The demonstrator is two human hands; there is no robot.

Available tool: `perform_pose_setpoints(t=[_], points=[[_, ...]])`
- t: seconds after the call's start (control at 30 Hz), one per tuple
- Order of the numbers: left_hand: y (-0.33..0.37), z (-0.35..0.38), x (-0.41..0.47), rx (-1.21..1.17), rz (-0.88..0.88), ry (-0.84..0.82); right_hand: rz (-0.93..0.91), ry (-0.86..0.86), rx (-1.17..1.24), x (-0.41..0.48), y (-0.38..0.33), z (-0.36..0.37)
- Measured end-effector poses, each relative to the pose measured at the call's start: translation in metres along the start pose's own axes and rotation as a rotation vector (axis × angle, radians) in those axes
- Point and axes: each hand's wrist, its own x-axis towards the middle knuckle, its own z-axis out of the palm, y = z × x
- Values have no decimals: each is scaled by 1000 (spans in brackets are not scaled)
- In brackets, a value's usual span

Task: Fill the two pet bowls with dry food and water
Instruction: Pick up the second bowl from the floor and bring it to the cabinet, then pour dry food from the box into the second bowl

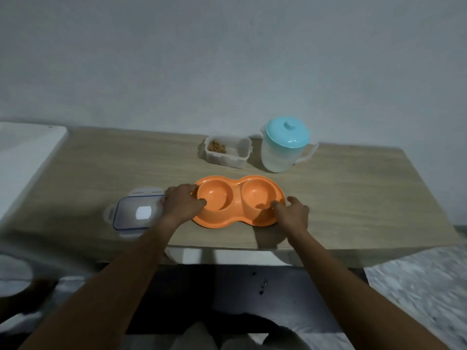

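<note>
At tabletop (353, 198) centre: orange double bowl (237, 198), both wells empty, ends clasped by left grip (183, 202) and right grip (293, 213). Food box (227, 152) at 12 o'clock, jug (285, 147) at 1. Risk of scattering kibble by tipping box too fast.

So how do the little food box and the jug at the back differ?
The food box is low and rectangular; the jug is taller and round. The box stands open, its clear lid lying apart on the table, while the jug wears its blue lid. Brown dry food shows in the box; what the jug holds cannot be told. Both are pale see-through plastic, upright behind the orange bowl.
</note>
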Motion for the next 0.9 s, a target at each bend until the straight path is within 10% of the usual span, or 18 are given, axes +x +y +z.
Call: perform_pose_setpoints(t=[0.3, 0.9], points=[[-23, -3, 27, 83, 268, -200, -322, 12, -46, 8, -93, 46], [-20, -5, 27, 54, 288, -216, -102, -89, 62, 91, -115, 93]])
